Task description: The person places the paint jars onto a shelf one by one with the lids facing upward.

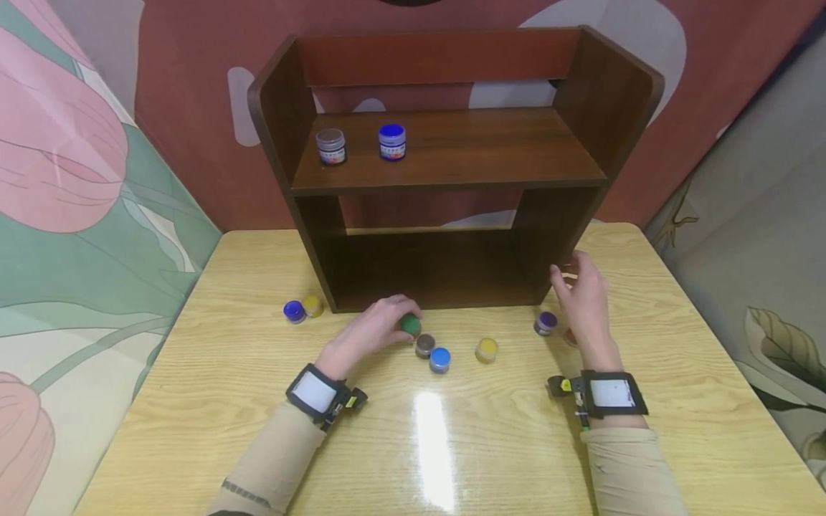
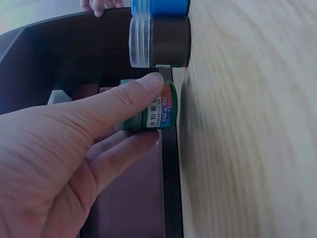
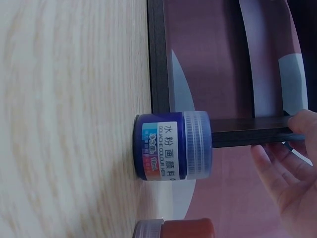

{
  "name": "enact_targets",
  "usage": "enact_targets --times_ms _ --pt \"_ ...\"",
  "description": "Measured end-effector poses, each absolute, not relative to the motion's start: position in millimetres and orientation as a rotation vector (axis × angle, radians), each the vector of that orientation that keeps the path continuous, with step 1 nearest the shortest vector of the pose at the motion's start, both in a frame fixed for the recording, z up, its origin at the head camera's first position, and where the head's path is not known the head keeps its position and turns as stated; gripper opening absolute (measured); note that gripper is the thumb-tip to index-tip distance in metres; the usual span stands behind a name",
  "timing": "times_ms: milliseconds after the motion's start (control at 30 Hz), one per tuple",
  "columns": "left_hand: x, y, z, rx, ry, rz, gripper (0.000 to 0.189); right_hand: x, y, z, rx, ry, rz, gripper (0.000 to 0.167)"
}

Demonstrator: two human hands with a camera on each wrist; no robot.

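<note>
My left hand [image 1: 374,326] pinches a small green paint jar [image 2: 161,106] between thumb and fingers, close to the tabletop at the shelf's front edge. A brown paint jar [image 1: 425,347] and a light blue one [image 1: 440,360] stand just beside it. My right hand [image 1: 586,304] grips the front edge of the right side panel of the dark wooden shelf [image 3: 237,133], thumb on the inner side and fingers on the outer. Near that hand stands a purple paint jar [image 3: 161,146]. An orange-brown jar [image 3: 188,229] is partly hidden behind the right wrist in the head view.
On the upper board stand a dark brown jar [image 1: 332,147] and a deep blue jar [image 1: 392,142]. A blue jar [image 1: 294,312] and a yellow jar [image 1: 312,307] sit by the shelf's left foot. Another yellow jar [image 1: 487,350] stands on the wooden table [image 1: 516,444].
</note>
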State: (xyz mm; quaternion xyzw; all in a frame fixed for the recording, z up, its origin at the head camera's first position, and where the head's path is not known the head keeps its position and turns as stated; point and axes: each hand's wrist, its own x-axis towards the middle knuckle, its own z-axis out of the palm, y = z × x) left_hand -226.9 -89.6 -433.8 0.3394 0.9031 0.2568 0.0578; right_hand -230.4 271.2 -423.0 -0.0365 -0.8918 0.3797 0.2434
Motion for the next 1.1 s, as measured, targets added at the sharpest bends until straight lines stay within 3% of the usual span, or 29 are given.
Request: enact_targets --times_ms 667,967,1100 --pt "-228 -87 -441 1.051 2.755 0.716 0.039 -230 271 -422 -0.108 -2.438 1.037 0.035" --pt "-222 -91 -432 1.024 2.727 0.666 0.055 -231 271 -423 -0.105 -2.439 1.034 0.035" --pt "-220 -93 -427 1.044 2.738 0.659 0.048 -230 271 -422 -0.112 -2.452 1.033 0.036"
